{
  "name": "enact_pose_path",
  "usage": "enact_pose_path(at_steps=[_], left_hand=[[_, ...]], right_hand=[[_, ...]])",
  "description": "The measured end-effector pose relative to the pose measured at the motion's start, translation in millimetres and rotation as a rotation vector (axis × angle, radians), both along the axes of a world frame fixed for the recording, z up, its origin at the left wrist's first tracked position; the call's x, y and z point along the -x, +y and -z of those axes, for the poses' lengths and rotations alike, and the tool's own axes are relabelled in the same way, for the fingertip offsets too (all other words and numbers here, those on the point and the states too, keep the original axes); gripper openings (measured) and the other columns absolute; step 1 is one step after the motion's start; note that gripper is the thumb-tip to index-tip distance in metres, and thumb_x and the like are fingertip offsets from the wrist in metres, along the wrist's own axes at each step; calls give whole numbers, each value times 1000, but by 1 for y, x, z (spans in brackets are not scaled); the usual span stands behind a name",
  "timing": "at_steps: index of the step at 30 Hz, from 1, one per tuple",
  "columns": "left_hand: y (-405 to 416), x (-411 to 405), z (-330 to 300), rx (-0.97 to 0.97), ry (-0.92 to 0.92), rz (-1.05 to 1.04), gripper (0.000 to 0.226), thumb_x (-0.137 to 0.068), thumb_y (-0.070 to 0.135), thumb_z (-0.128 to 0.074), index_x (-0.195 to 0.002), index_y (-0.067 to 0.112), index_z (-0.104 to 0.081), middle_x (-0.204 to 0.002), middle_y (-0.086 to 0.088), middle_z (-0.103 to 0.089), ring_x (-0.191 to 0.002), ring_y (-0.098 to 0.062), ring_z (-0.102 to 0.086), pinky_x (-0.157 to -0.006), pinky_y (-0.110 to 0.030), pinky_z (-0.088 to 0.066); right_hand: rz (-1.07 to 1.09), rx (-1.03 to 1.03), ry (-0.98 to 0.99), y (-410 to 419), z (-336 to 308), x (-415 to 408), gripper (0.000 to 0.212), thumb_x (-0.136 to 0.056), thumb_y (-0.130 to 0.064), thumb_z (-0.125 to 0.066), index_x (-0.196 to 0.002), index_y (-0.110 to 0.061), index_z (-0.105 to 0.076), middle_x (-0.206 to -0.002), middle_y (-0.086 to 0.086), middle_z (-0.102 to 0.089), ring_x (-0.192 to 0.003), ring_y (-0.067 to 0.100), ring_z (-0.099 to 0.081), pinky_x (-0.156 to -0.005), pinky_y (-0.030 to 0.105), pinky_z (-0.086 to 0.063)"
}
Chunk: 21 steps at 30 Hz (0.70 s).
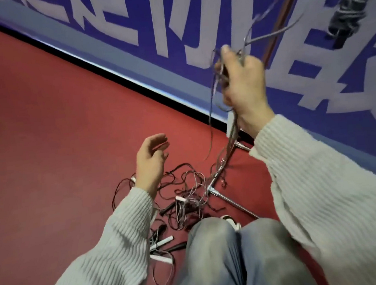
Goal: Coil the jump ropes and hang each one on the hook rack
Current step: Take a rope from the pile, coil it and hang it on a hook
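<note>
My right hand (242,84) is raised at the upper right and grips a bundle of thin grey jump rope (224,138); loops stick out above its fingers and strands trail down to the floor. A tangled pile of ropes and handles (186,202) lies on the red floor in front of my knees. More white and black handles (161,242) lie to the left of my left knee. My left hand (152,162) hovers over the pile with relaxed fingers and holds nothing. A coiled dark rope (348,5) hangs at the top right beside the rack's brown pole (282,16).
The rack's metal base legs (231,201) spread over the floor among the ropes. A blue wall with large white characters (171,29) runs diagonally behind. My knees in grey trousers (238,247) fill the bottom centre. Bare red floor (43,133) stretches to the left.
</note>
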<state>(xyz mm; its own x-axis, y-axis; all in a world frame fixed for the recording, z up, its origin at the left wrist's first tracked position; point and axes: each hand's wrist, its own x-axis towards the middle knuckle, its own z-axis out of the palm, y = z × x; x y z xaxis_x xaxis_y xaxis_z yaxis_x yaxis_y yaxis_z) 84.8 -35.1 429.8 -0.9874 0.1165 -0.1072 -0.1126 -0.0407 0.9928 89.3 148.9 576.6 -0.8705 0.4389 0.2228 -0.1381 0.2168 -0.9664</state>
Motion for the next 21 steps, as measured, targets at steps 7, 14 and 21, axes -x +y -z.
enact_pose_path(at_steps=[7,14,21], left_hand=[[23,3,2,443,229,629,54,-97,26,-67,-146,30,-44,-151,10,-43,-130,-4,-46,-110,-28,-36],[33,32,-29,165,114,69,36,-111,32,-34,-85,14,-52,-81,-6,-67,-75,-22,-66,-73,-34,-50],[23,61,-88,380,513,90,28,-99,32,-38,-73,25,-44,-60,6,-37,-53,-11,-33,-56,-30,-30]], right_hand=[[-342,360,49,-17,-45,-21,33,-105,-34,-54,-78,-16,-61,-72,11,-40,-38,9,-27,-37,20,-23],[-219,-6,-196,16,-28,-33,35,-102,-35,-59,-95,-3,-72,-57,-2,-51,-39,11,-28,-40,20,-22],[-115,-234,-468,33,32,-51,47,-88,-60,-68,-70,-20,-53,-55,3,-36,-44,17,-34,-49,28,-27]])
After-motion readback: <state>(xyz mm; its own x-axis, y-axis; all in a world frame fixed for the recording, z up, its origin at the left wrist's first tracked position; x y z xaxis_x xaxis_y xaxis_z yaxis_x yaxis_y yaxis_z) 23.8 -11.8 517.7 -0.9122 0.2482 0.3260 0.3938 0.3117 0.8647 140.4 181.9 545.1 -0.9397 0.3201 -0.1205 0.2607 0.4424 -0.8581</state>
